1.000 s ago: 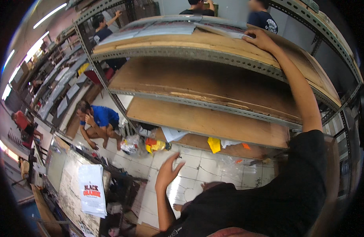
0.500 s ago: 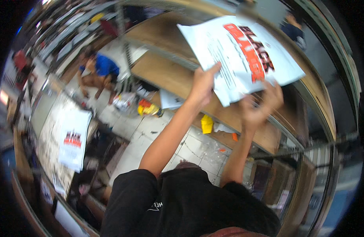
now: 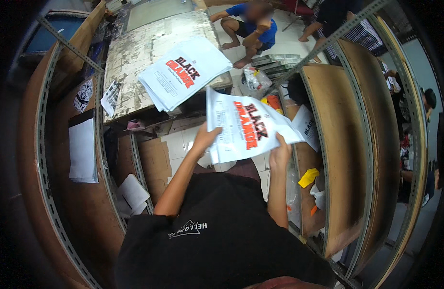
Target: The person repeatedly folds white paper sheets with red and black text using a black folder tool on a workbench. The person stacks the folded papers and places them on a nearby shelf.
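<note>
One white printed sheet (image 3: pixel 250 124) grasped by left hand (image 3: pixel 207 138) and right hand (image 3: pixel 280 153) at opposite edges, long axis running from hand to hand; ahead and leftward, nearer the left, similar printed stack (image 3: pixel 183 76) on the table (image 3: pixel 130 52).

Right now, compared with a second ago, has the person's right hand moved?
Yes: the right hand has come down and away from the shelf rack, where it was reaching up; it now holds a white printed sheet.
</note>
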`<action>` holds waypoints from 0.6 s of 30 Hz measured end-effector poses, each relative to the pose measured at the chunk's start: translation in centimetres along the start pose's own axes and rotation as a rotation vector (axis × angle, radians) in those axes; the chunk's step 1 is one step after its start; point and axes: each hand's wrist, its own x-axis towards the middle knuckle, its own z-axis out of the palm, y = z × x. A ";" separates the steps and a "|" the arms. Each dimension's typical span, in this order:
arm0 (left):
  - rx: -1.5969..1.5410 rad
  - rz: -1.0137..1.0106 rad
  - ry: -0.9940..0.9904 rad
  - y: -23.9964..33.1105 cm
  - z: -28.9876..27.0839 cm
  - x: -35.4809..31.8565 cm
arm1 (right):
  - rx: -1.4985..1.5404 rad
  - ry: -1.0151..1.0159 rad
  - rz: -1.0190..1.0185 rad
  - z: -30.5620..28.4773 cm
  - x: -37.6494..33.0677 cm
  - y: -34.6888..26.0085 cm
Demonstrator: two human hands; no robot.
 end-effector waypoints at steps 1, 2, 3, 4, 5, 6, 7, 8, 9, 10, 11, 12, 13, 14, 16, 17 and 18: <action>0.041 0.036 0.040 0.6 -2.4 0.4 | -0.006 -0.022 0.025 3.4 0.3 0.8; 0.079 0.025 0.106 0.1 -5.3 1.2 | -0.029 -0.095 0.087 6.5 1.0 1.7; 0.053 0.025 0.186 1.3 -7.1 1.2 | -0.072 -0.148 0.091 9.0 2.1 2.7; 0.053 0.096 0.256 2.0 -9.0 1.4 | -0.078 -0.227 0.121 11.1 3.3 3.7; 0.059 0.017 0.349 3.1 -10.7 1.6 | -0.097 -0.303 0.144 13.8 4.5 4.3; 0.055 0.113 0.334 3.3 -12.8 3.4 | -0.111 -0.321 0.139 16.1 5.7 4.2; -0.066 0.105 0.345 4.4 -13.6 4.5 | -0.076 -0.340 0.118 17.8 7.6 5.4; -0.185 0.103 0.363 5.8 -14.4 5.3 | -0.083 -0.341 0.116 19.3 9.7 6.7; -0.152 0.115 0.415 6.1 -15.6 6.3 | -0.078 -0.357 0.101 21.1 11.0 8.1; -0.121 0.134 0.471 5.8 -16.9 7.5 | -0.072 -0.381 0.083 23.1 12.3 9.3; -0.087 0.157 0.529 5.4 -17.9 8.8 | -0.103 -0.387 0.106 24.3 14.0 11.1; -0.018 0.157 0.602 4.8 -19.1 10.2 | -0.135 -0.394 0.131 25.2 15.9 13.8; 0.048 0.148 0.682 3.4 -20.6 11.5 | -0.174 -0.405 0.162 26.1 17.3 16.5; 0.112 0.132 0.763 1.3 -22.2 12.6 | -0.297 -0.456 0.192 27.0 18.3 18.7; 0.511 0.144 0.838 0.7 -23.1 15.8 | -0.501 -0.477 0.205 27.8 20.6 19.8; 0.612 0.093 0.842 0.4 -23.3 16.5 | -0.530 -0.447 0.317 28.3 21.0 19.5; 0.715 0.044 0.845 0.1 -23.6 17.0 | -0.531 -0.438 0.321 28.6 21.1 19.2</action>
